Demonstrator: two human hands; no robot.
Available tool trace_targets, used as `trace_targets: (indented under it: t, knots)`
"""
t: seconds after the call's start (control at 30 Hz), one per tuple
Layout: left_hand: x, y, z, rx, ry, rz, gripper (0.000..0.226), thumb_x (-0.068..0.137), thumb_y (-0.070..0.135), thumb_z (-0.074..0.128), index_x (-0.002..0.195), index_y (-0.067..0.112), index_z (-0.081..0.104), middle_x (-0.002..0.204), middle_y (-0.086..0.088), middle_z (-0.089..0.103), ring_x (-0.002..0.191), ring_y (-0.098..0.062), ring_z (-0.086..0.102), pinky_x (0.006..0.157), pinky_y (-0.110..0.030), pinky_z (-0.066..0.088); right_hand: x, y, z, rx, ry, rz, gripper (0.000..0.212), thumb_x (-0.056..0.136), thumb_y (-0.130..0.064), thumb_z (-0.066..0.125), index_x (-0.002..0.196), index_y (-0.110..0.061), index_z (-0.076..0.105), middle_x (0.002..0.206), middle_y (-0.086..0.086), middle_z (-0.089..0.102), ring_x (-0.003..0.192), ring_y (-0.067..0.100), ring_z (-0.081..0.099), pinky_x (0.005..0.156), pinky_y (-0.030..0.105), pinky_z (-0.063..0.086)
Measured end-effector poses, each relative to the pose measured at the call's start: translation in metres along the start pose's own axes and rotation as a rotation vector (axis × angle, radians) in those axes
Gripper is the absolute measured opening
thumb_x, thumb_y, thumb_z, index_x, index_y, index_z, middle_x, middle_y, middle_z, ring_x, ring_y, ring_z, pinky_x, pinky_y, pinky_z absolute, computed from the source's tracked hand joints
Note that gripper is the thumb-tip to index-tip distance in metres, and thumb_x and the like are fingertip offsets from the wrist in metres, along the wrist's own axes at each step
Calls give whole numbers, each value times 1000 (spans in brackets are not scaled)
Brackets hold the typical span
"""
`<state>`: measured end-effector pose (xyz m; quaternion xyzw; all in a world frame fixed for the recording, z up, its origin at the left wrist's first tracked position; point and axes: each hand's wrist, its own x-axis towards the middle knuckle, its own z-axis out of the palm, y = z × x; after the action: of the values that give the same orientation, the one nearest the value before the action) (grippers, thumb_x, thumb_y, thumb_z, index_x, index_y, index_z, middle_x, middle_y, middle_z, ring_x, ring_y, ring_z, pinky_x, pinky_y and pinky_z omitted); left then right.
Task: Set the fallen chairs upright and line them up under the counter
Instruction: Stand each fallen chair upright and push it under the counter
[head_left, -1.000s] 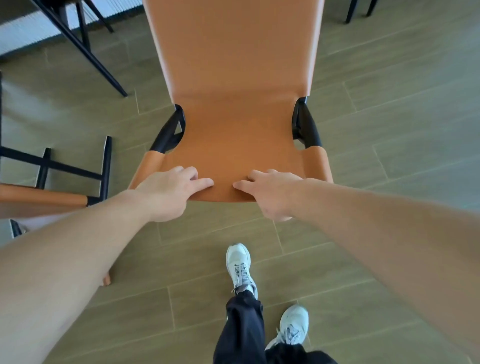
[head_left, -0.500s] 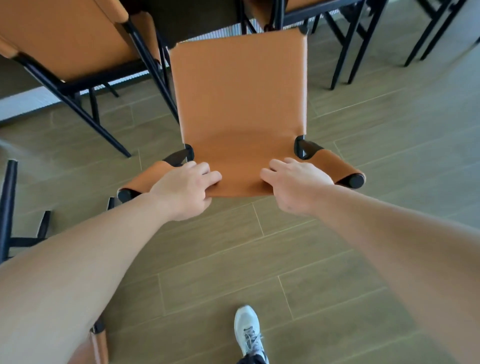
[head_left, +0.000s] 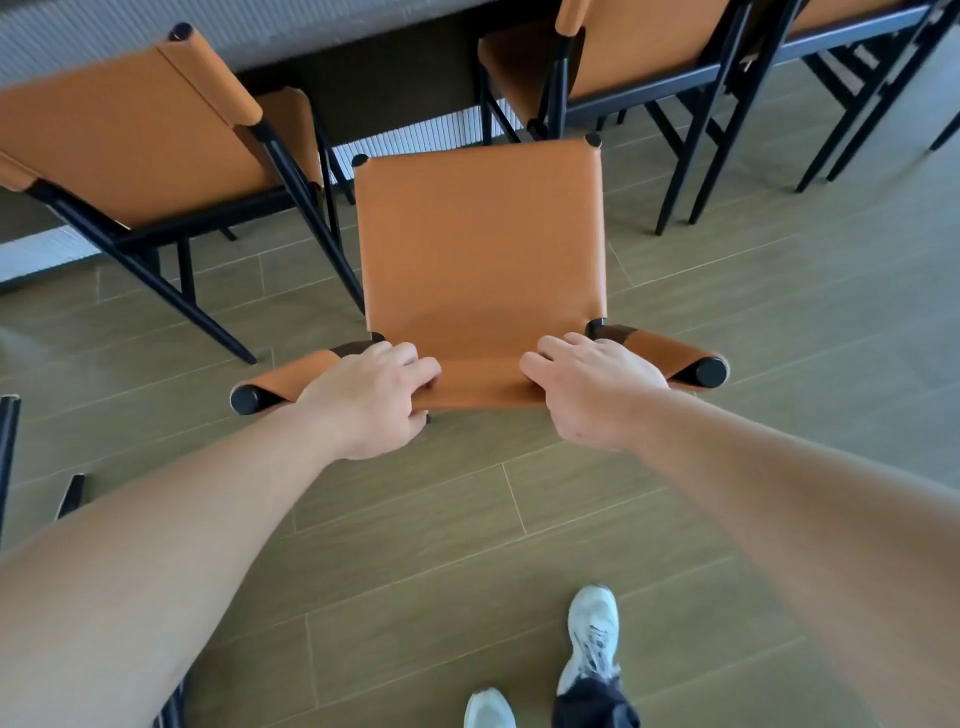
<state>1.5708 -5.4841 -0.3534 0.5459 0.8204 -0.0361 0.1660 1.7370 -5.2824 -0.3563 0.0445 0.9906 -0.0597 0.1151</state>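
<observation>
An orange leather chair (head_left: 480, 249) with black frame stands upright in front of me, its seat facing the counter (head_left: 363, 31). My left hand (head_left: 374, 397) grips the top edge of its backrest on the left. My right hand (head_left: 592, 387) grips the same edge on the right. The chair sits in the gap between two other upright orange chairs, one to the left (head_left: 130, 135) and one to the right (head_left: 639, 47), both pushed toward the counter.
More black chair legs (head_left: 852, 98) stand at the far right under the counter. Black frame parts of another chair (head_left: 10, 457) show at the left edge. The floor is wood-look tile. My shoes (head_left: 592, 634) are below.
The chair has moved forward toward the counter, between the two neighbouring chairs. I stepped after it, both hands still gripping the backrest top.
</observation>
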Motion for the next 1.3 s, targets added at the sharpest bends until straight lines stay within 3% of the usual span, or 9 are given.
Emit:
trace_targets:
  t: [0.2, 0.7, 1.03, 1.3]
  knots:
    - [22, -9, -18, 2, -28, -53, 17, 94, 31, 51, 111, 29, 51, 97, 8, 43, 94, -17, 41, 78, -40, 47, 19, 17, -12, 51, 15, -43, 23, 85, -6, 45, 97, -24, 38, 88, -4, 35, 80, 21, 37, 66, 35, 33]
    - [24, 0, -22, 11, -53, -105, 18, 94, 34, 53, 111, 29, 53, 100, 8, 47, 90, -16, 44, 79, -38, 47, 17, 28, -16, 188, -48, -79, 30, 81, 0, 44, 91, -23, 28, 85, -4, 30, 79, 22, 33, 68, 35, 30]
    - [6, 7, -14, 95, -89, -103, 31, 89, 14, 50, 117, 25, 48, 106, 5, 45, 92, -20, 41, 76, -37, 47, 4, 9, -8, 75, -14, -64, 35, 74, 6, 47, 91, -19, 29, 86, 1, 34, 78, 24, 35, 66, 35, 32]
    - [-20, 18, 1, 46, -103, -71, 23, 99, 21, 45, 121, 27, 49, 104, 4, 48, 91, -20, 41, 76, -41, 49, -20, -12, -2, -16, -80, -91, 35, 79, 3, 50, 94, -20, 28, 86, 1, 31, 74, 23, 36, 62, 36, 30]
